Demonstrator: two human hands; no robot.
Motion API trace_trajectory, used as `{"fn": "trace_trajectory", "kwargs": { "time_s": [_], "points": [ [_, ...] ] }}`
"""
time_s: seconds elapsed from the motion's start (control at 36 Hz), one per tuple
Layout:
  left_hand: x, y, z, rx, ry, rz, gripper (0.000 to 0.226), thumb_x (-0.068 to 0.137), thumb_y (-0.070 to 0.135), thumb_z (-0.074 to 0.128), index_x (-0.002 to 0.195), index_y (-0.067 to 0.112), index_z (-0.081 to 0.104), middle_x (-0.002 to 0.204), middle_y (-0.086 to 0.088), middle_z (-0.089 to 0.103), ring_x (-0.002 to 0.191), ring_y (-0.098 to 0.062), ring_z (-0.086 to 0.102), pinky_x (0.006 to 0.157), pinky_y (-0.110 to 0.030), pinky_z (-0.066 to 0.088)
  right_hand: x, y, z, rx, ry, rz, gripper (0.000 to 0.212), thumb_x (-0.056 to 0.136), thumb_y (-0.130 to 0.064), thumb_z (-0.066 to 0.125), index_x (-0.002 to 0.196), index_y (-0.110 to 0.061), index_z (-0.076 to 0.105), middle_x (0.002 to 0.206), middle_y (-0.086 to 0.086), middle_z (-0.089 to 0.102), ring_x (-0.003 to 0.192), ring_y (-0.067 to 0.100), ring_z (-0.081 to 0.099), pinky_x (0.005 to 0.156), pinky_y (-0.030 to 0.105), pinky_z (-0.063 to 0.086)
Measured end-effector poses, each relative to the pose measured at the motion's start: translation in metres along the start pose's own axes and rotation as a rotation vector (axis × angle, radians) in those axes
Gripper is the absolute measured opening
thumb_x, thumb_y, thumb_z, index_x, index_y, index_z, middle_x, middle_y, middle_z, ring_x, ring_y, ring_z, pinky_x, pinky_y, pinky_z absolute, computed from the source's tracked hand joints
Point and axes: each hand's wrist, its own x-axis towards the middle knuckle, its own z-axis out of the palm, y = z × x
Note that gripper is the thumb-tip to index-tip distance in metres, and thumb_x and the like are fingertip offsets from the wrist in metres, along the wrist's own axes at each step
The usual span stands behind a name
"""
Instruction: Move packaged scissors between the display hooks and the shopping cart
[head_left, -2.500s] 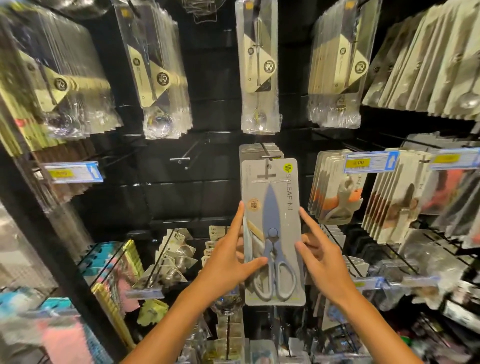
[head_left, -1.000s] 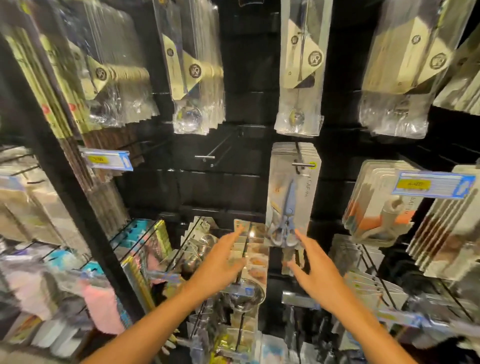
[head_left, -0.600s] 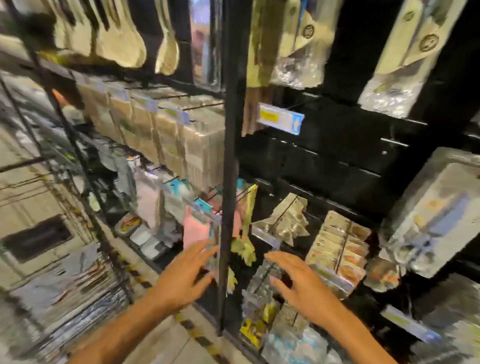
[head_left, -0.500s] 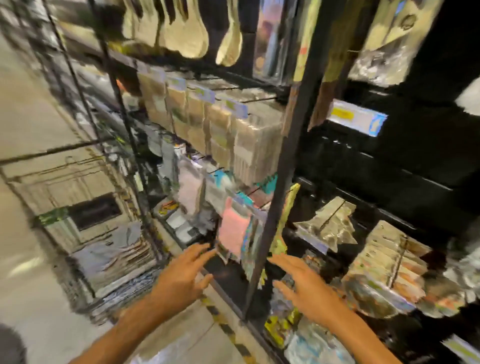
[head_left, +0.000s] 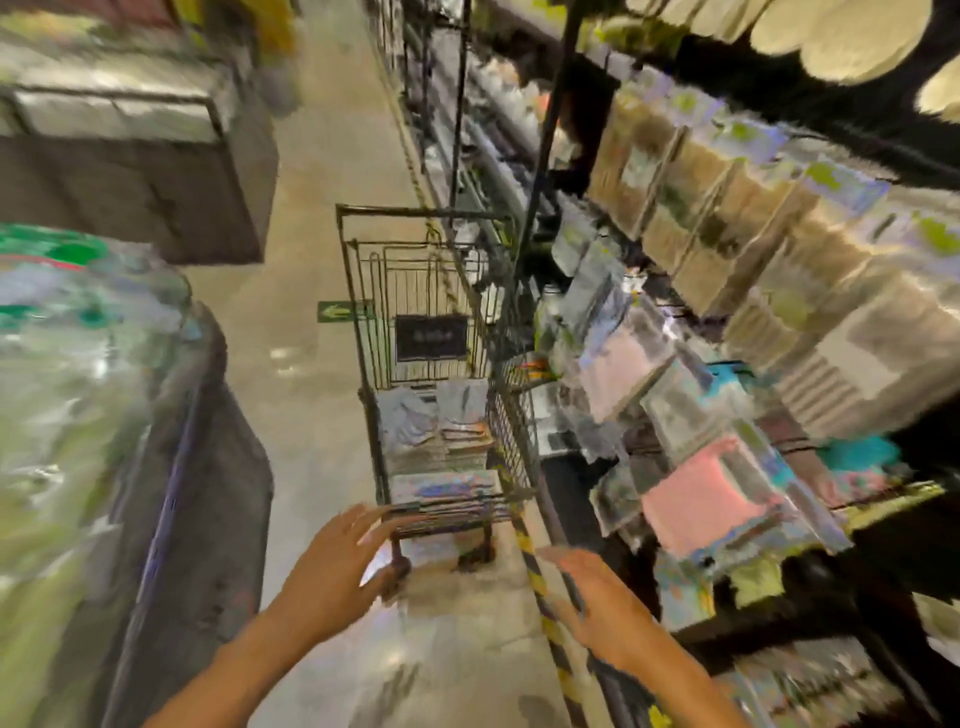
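Two hands reach forward at the bottom of the frame, both empty with fingers spread and relaxed, each grip released. Left hand (head_left: 332, 577) hovers low in the centre, fingertips just before the near end of the cart (head_left: 363, 332); whether they touch it cannot be told through the blur. Right hand (head_left: 597, 603) hangs to the lower right, above a yellow-black floor stripe (head_left: 540, 582). Flat packs (head_left: 441, 421) lie piled in the cart's basket at mid-frame; blur hides whether they are scissors. Shelves (head_left: 727, 249) of hanging packets fill the right side. Pale floor (head_left: 311, 260) runs up the centre, with a dark bin (head_left: 197, 519) at left.
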Motion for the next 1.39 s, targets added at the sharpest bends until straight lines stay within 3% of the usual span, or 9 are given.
{"fn": "trace_trajectory", "kwargs": {
  "time_s": [0.36, 0.67, 0.75, 0.83, 1.0, 1.14, 1.19, 1.28, 1.39],
  "points": [
    [0.035, -0.049, 0.031, 0.054, -0.256, -0.294, 0.073, 0.101, 0.064, 0.011, 0.135, 0.025, 0.062, 0.135, -0.002, 0.066, 0.12, -0.032, 0.066, 0.093, -0.044, 0.057, 0.124, 0.001, -0.01, -0.162, -0.198, -0.037, 0.06, 0.1, -0.047, 0.053, 0.155, -0.033, 0.033, 0.158, -0.01, 0.036, 0.148, 0.011, 0.028, 0.119, 0.025, 0.023],
    [0.154, -0.045, 0.069, -0.015, -0.368, -0.488, 0.069, 0.102, 0.057, 0.017, 0.136, 0.019, 0.063, 0.136, -0.009, 0.065, 0.123, -0.035, 0.063, 0.096, -0.046, 0.056, 0.272, 0.016, -0.068, -0.177, -0.357, -0.11, 0.049, 0.101, -0.036, 0.054, 0.147, -0.019, 0.048, 0.151, 0.002, 0.048, 0.14, 0.02, 0.04, 0.113, 0.025, 0.029],
    [0.185, -0.043, 0.081, -0.057, -0.391, -0.55, 0.063, 0.102, 0.052, 0.022, 0.133, 0.017, 0.065, 0.136, -0.01, 0.065, 0.119, -0.035, 0.065, 0.095, -0.046, 0.057, 0.303, 0.017, -0.078, -0.147, -0.352, -0.116, 0.062, 0.1, -0.056, 0.047, 0.143, -0.012, 0.051, 0.149, 0.009, 0.05, 0.139, 0.024, 0.043, 0.107, 0.017, 0.027],
    [0.215, -0.048, 0.093, -0.077, -0.419, -0.565, 0.058, 0.09, 0.048, 0.042, 0.131, 0.016, 0.066, 0.134, -0.012, 0.065, 0.118, -0.038, 0.065, 0.094, -0.05, 0.058, 0.332, 0.019, -0.084, -0.144, -0.419, -0.112, 0.047, 0.105, -0.035, 0.05, 0.148, -0.017, 0.046, 0.148, 0.008, 0.05, 0.136, 0.022, 0.046, 0.1, 0.019, 0.03],
    [0.251, -0.066, 0.124, -0.121, -0.474, -0.592, 0.06, 0.096, 0.05, 0.033, 0.128, 0.015, 0.069, 0.13, -0.012, 0.069, 0.118, -0.037, 0.066, 0.098, -0.051, 0.055, 0.374, 0.015, -0.084, -0.167, -0.519, -0.074, 0.039, 0.101, -0.017, 0.054, 0.14, -0.013, 0.055, 0.142, 0.009, 0.058, 0.131, 0.024, 0.053, 0.096, 0.019, 0.035],
    [0.258, -0.089, 0.161, -0.134, -0.53, -0.597, 0.064, 0.094, 0.048, 0.036, 0.151, 0.02, 0.046, 0.154, -0.009, 0.047, 0.142, -0.037, 0.043, 0.118, -0.05, 0.036, 0.405, 0.032, -0.058, -0.134, -0.526, 0.008, 0.047, 0.1, -0.02, 0.057, 0.146, -0.018, 0.051, 0.146, 0.005, 0.055, 0.135, 0.023, 0.049, 0.105, 0.024, 0.033],
    [0.261, -0.101, 0.182, -0.13, -0.555, -0.594, 0.063, 0.092, 0.049, 0.04, 0.146, 0.019, 0.054, 0.148, -0.01, 0.055, 0.135, -0.036, 0.052, 0.112, -0.049, 0.042, 0.415, 0.044, -0.038, -0.126, -0.508, 0.029, 0.048, 0.102, -0.025, 0.053, 0.149, -0.023, 0.045, 0.15, 0.003, 0.05, 0.139, 0.02, 0.043, 0.107, 0.021, 0.028],
    [0.266, -0.116, 0.213, -0.157, -0.615, -0.598, 0.059, 0.087, 0.047, 0.047, 0.135, 0.016, 0.065, 0.134, -0.012, 0.066, 0.119, -0.035, 0.066, 0.099, -0.048, 0.052, 0.434, 0.069, 0.002, -0.072, -0.48, 0.086, 0.056, 0.096, -0.066, 0.026, 0.15, -0.051, 0.028, 0.152, 0.002, 0.046, 0.14, 0.016, 0.038, 0.112, 0.028, 0.029],
    [0.273, -0.128, 0.249, -0.16, -0.575, -0.6, 0.054, 0.084, 0.044, 0.053, 0.125, 0.015, 0.07, 0.124, -0.009, 0.071, 0.11, -0.03, 0.071, 0.093, -0.04, 0.055, 0.465, 0.083, 0.036, -0.146, -0.545, 0.206, 0.045, 0.1, -0.024, 0.055, 0.143, -0.012, 0.05, 0.143, 0.011, 0.053, 0.13, 0.029, 0.052, 0.105, 0.035, 0.041]
  ]
}}
